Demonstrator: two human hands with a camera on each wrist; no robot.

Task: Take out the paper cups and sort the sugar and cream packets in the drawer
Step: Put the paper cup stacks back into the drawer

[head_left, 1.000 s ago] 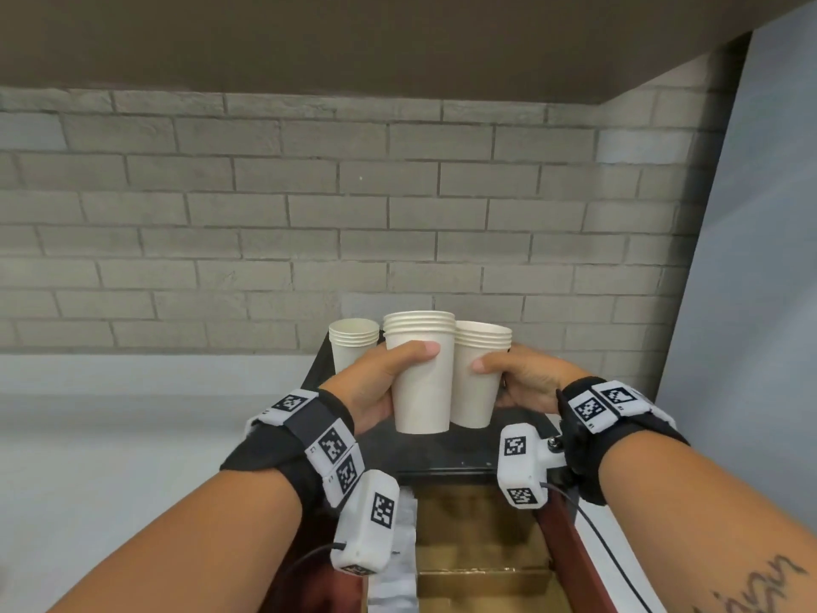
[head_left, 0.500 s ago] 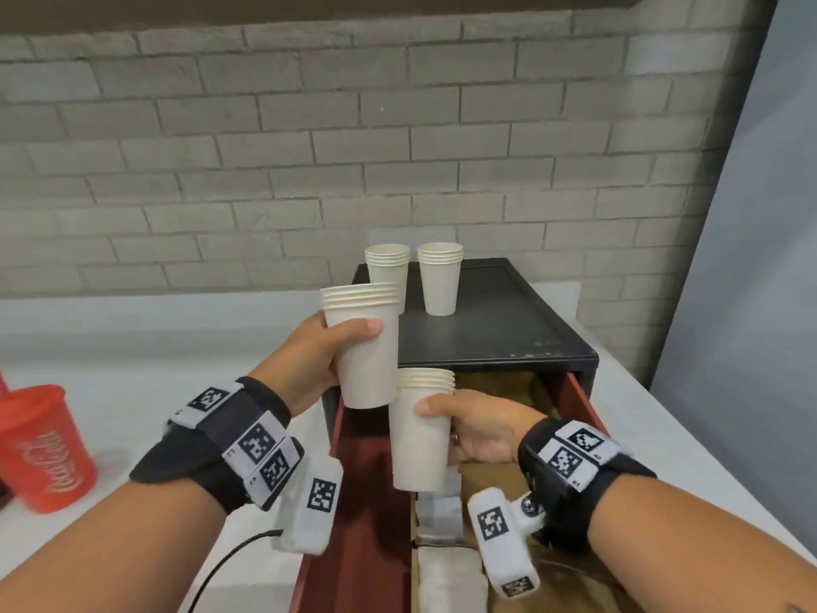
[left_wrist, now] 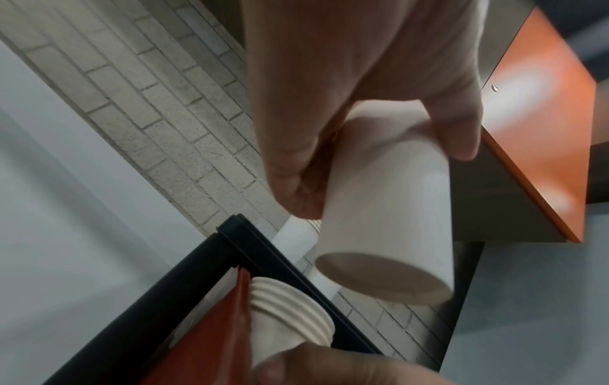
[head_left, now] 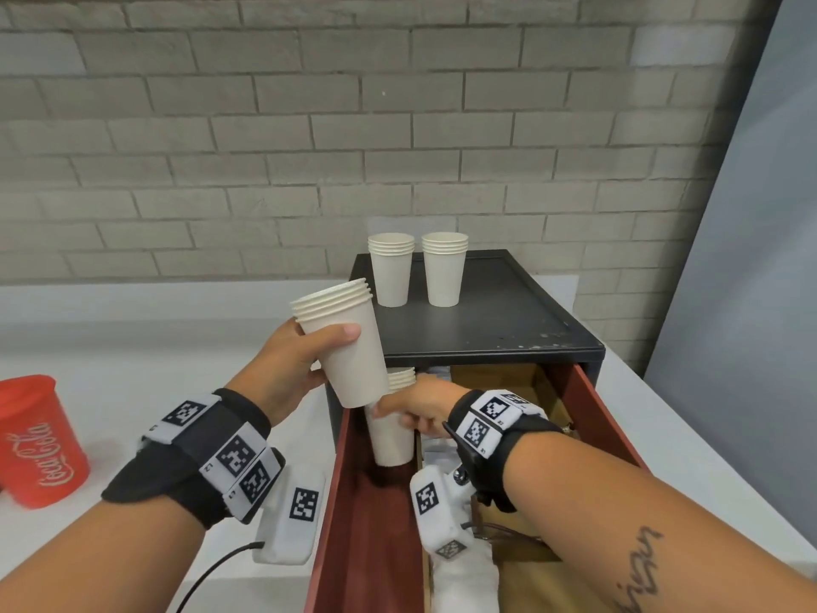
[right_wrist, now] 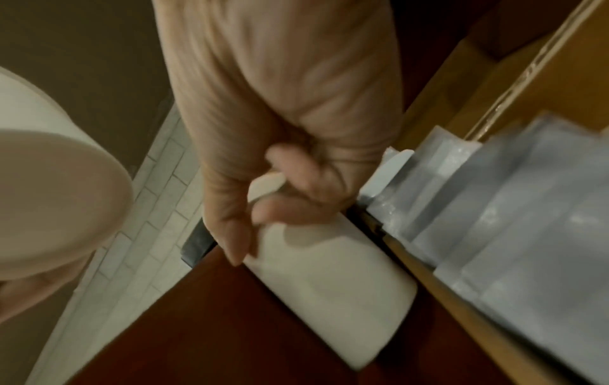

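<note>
My left hand (head_left: 309,356) grips a stack of white paper cups (head_left: 349,342), tilted left, in the air beside the black cabinet (head_left: 508,320). In the left wrist view the left hand (left_wrist: 362,130) is wrapped round that stack (left_wrist: 385,208). Below it my right hand (head_left: 415,409) grips a second stack (head_left: 393,440) upright in the left side of the open red-brown drawer (head_left: 605,418). From the right wrist, the right hand (right_wrist: 280,182) holds this stack (right_wrist: 329,273) beside white packets (right_wrist: 510,221) in wooden compartments. Two more stacks (head_left: 391,269) (head_left: 444,269) stand on the cabinet top.
A red Coca-Cola cup (head_left: 40,444) stands on the white counter (head_left: 132,347) at the far left. A grey brick wall runs behind the cabinet. A grey panel (head_left: 751,258) closes off the right side. A cable trails from my left wrist.
My right hand has come down from the cabinet top into the drawer and now grips another stack there. My left hand has drawn its stack back, lowered it and tilted it left.
</note>
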